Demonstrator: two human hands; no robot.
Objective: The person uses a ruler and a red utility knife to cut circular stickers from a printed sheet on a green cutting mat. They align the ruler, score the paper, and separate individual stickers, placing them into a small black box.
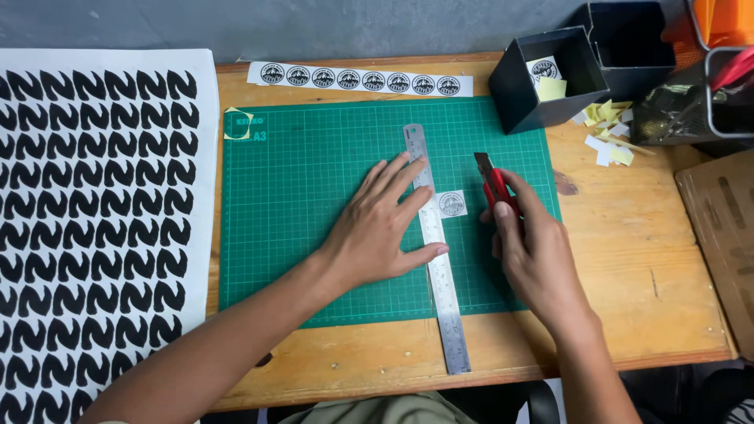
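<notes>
Nearest the counter edge, a steel ruler is pinned flat on the green mat by the open left hand. A red knife is clasped in the right hand's grip beside one cut sticker. Farther off, an uncut sticker strip is left; some finished pieces are seen in the black box.

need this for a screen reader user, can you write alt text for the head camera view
Seen from above, a person's left hand presses a steel ruler onto a green cutting mat while the right hand holds a red utility knife beside a small round-printed sticker. A sticker strip lies above the mat.
</notes>
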